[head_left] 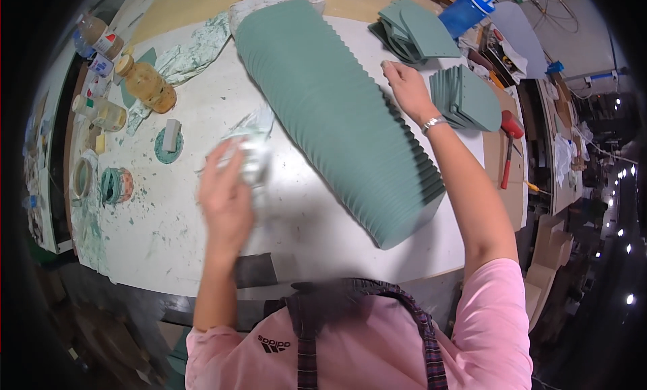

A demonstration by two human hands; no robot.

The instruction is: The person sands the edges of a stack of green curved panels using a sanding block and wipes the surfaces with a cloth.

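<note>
A long row of overlapping green sheet pieces (317, 100) runs across the table from the far middle toward the near right, its right edge stepped and darker. My left hand (228, 191), blurred by motion, is closed on a crumpled white rag (253, 144) with green stains, to the left of the row. My right hand (408, 90) is beyond the row's right edge, fingers curled and thumb pressed against them. Whatever it may pinch is too small to make out. Just right of that hand stands a smaller fanned stack of green pieces (472, 100).
Another pile of green pieces (418, 29) lies at the far right by a blue bottle (465, 13). A red mallet (509, 131) rests at the right edge. On the left are an amber jar (146, 85), a paint-smeared cup (118, 186), a grey block (171, 135) and a stained cloth (195, 50).
</note>
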